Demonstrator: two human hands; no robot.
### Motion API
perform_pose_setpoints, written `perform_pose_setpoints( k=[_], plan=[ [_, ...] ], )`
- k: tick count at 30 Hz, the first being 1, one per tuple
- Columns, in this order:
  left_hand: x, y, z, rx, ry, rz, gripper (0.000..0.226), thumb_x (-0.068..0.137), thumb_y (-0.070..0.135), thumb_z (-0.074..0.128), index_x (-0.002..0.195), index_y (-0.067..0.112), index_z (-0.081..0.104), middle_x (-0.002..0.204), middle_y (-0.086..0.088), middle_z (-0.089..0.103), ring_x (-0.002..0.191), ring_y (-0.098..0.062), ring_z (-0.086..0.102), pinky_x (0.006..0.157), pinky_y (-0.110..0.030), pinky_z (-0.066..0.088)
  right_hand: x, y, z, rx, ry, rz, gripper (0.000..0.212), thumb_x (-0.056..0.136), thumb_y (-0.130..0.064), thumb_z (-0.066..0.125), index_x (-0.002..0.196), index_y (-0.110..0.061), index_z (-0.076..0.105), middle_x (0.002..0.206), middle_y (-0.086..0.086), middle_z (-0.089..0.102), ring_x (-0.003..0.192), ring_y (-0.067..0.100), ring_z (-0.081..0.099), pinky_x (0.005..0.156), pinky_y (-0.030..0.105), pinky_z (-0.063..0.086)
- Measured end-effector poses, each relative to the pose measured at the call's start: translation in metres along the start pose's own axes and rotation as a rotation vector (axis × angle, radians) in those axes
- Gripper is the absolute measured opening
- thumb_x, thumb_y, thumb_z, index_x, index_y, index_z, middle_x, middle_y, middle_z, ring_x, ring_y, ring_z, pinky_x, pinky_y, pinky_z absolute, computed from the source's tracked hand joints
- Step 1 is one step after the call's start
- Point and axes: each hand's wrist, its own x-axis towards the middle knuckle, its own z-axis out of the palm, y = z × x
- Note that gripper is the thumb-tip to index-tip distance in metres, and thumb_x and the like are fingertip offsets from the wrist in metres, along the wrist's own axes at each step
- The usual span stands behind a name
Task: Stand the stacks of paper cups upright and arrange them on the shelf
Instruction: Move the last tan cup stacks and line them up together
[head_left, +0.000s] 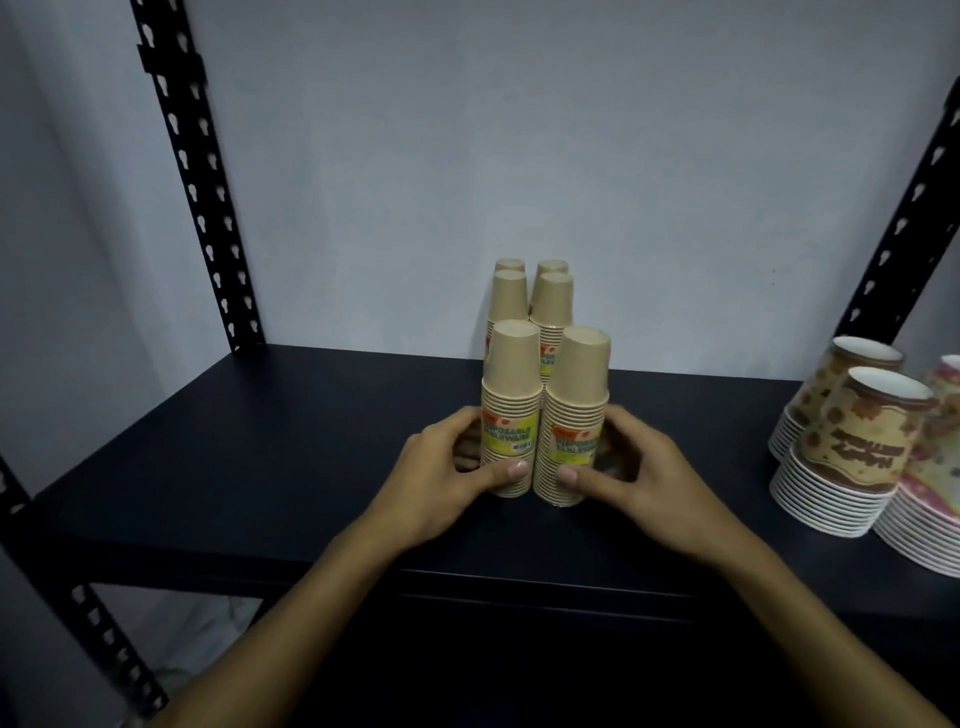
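Both grips are wrapped low around the two front stacks: the left hand (447, 462) curls round the left kraft cup stack (510, 410), thumb pressed across its lower rims, and the right hand (631, 470) does the same on the right kraft cup stack (574, 415). Holding them that low probably keeps the tall stacks from toppling while they get nudged together. Both are upright, rims down, touching side by side near the front of the dark shelf (260, 467). Just behind them stand the rear kraft stacks (532, 296), so it looks like neat rows are being built front to back. Off to the right sit patterned cup stacks (852, 441), well apart and leaning. Behind everything is the pale wall (519, 130), with the slotted black upright (197, 171) at left.
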Motion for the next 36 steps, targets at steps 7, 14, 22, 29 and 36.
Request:
perform_pose_setpoints(
  k=[7,14,22,29,36],
  plan=[
    [0.014,-0.004,0.003,0.095,0.026,0.039,0.057,0.076,0.044,0.081,0.128,0.029,0.062,0.112,0.017,0.073,0.101,0.006,0.067,0.09,-0.02,0.055,0.015,0.014,-0.003,-0.068,-0.009,0.012,0.05,0.08,-0.034,0.082,0.123,-0.027,0.059,0.113,-0.013,0.07,0.101,0.008,0.066,0.08,0.028,0.057],
    [0.054,-0.008,-0.004,0.221,-0.021,0.033,0.062,0.077,0.047,0.079,0.132,0.027,0.058,0.111,0.018,0.069,0.098,0.008,0.065,0.084,-0.009,0.052,0.053,0.026,-0.012,-0.093,-0.03,0.026,0.058,0.076,-0.036,0.084,0.126,-0.025,0.058,0.117,-0.01,0.07,0.104,0.009,0.068,0.09,0.032,0.058],
    [0.088,-0.011,-0.015,0.294,-0.065,0.03,0.069,0.068,0.051,0.085,0.129,0.026,0.062,0.111,0.014,0.073,0.094,0.005,0.067,0.089,-0.016,0.054,0.088,0.031,-0.025,-0.134,-0.125,0.043,0.062,0.079,-0.027,0.083,0.133,-0.023,0.054,0.119,-0.012,0.07,0.106,0.002,0.068,0.09,0.021,0.055],
    [0.093,-0.025,-0.01,0.291,0.032,-0.02,0.063,0.07,0.055,0.083,0.122,0.025,0.065,0.097,0.015,0.071,0.081,0.0,0.067,0.07,-0.011,0.051,0.091,0.05,-0.014,-0.122,-0.002,0.048,0.055,0.078,-0.034,0.083,0.126,-0.024,0.057,0.115,-0.012,0.069,0.1,0.004,0.067,0.084,0.021,0.056],
    [0.092,-0.029,-0.006,0.287,0.072,-0.013,0.065,0.07,0.059,0.08,0.123,0.025,0.065,0.098,0.014,0.07,0.082,-0.002,0.065,0.068,-0.012,0.051,0.09,0.055,-0.007,-0.153,0.089,0.045,0.052,0.079,-0.037,0.082,0.12,-0.024,0.054,0.109,-0.014,0.066,0.094,-0.001,0.063,0.073,0.016,0.051]
  ],
)
